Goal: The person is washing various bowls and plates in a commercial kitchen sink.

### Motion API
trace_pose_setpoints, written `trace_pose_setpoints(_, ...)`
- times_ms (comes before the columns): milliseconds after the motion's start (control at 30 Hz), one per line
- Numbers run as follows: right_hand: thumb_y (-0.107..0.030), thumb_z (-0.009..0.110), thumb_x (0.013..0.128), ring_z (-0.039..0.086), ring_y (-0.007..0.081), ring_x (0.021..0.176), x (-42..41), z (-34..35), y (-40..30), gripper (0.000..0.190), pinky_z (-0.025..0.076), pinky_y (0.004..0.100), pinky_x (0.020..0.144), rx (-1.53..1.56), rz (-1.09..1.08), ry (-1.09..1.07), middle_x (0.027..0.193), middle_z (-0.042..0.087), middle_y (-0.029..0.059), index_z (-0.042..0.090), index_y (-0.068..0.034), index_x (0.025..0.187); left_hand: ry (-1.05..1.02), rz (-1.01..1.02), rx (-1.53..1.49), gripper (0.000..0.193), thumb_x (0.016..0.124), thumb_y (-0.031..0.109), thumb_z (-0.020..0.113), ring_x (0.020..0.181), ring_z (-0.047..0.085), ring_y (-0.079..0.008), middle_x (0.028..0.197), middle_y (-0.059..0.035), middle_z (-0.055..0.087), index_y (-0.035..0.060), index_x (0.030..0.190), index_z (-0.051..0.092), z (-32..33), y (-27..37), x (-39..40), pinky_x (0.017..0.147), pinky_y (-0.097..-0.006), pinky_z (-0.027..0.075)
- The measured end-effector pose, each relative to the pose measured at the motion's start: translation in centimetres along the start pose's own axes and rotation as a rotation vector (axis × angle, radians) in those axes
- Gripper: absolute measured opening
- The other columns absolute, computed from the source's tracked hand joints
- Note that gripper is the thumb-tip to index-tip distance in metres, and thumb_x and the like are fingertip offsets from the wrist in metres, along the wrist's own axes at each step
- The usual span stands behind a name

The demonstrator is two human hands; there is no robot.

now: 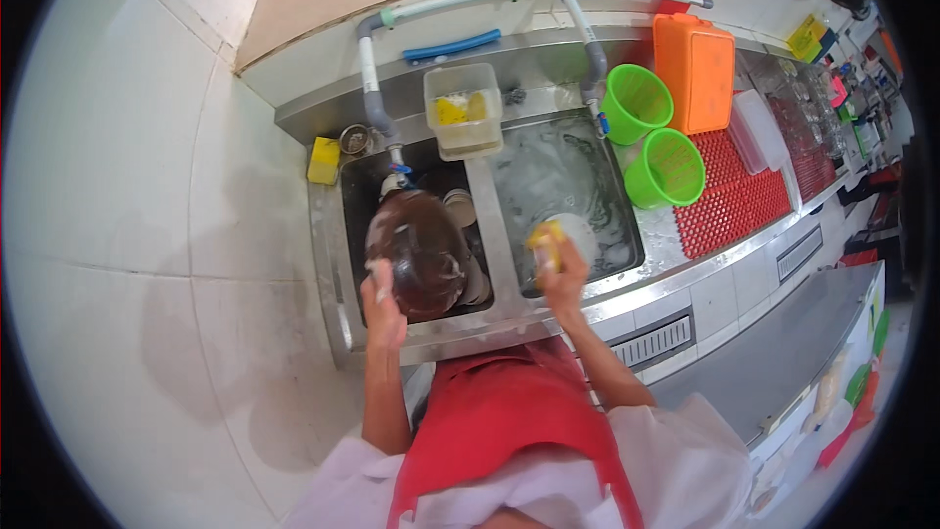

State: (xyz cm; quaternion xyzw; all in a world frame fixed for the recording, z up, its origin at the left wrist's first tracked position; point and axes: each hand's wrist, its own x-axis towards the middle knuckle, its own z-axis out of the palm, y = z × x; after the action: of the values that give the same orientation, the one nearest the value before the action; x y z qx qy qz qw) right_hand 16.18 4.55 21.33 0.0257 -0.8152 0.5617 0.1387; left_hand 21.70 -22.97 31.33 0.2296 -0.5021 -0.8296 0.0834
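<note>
My left hand [383,305] grips the near left rim of a large brown bowl [422,257], which is tilted over the left sink basin [355,235]. Suds cling to the bowl's rim. Beneath and beside it lie stacked cups [460,207] and other dishes, partly hidden. In my right hand [565,283] is a yellow sponge [547,239], held above the right sink basin [562,154], which contains soapy water. A pale round dish [576,239] shows in that water, partly covered by my hand.
A clear plastic tub [463,147] with yellow sponges stands behind the divider. Two green baskets [664,169], an orange crate [694,73] and a red perforated mat [734,198] occupy the right counter. White pipes [455,0] with taps [396,169] reach over the basins. A tiled wall borders the left.
</note>
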Motion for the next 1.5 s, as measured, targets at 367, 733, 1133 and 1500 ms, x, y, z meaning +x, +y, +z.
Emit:
trace_pose_setpoints(367,-0.030,0.052,0.101,0.065,0.0191,0.091,3.0,-18.0,-6.8,0.046,0.052,0.0296,0.081,0.260,0.367,0.048,0.110,0.066,0.0126,0.052,0.003,0.135,-0.887,0.188,1.278,0.032,0.093,0.027,0.060,0.083,0.067,-0.0397,0.081,-0.0270,0.064,-0.0042,0.089,0.064,24.5,-19.0,18.1,0.073,-0.0464,0.048)
trace_pose_setpoints(733,-0.017,0.055,0.092,0.060,0.0259,0.109,12.5,-9.9,-13.8,0.055,0.052,0.0358,0.088,0.508,0.377,-0.298,0.122,0.057,0.0178,0.038,0.000,0.142,-0.619,0.088,1.337,0.023,0.088,0.009,0.050,0.105,0.061,-0.0393,0.109,-0.0229,0.063,0.0002,0.101,0.067,19.7,-30.7,19.4,0.091,-0.0476,0.049)
trace_pose_setpoints(1133,-0.012,0.070,0.080,0.057,0.0435,0.113,33.0,24.5,2.3,0.051,0.046,0.0511,0.096,-1.020,-0.454,-1.127,0.121,0.058,0.0226,0.046,0.000,0.123,0.387,0.076,1.100,0.025,0.079,0.009,0.064,0.092,0.062,-0.0376,0.096,-0.0168,0.065,0.0042,0.104,0.064,-11.9,-17.4,12.5,0.083,-0.0450,0.050)
trace_pose_setpoints(1500,-0.024,0.065,0.082,0.061,0.0429,0.106,33.9,23.8,1.8,0.049,0.051,0.0503,0.087,-1.192,-0.417,-1.167,0.109,0.064,0.0258,0.051,-0.002,0.123,-0.609,0.598,1.571,0.041,0.086,0.034,0.065,0.113,0.048,-0.0291,0.117,-0.0090,0.056,0.0085,0.118,0.059,-14.7,-20.2,17.4,0.097,-0.0474,0.041)
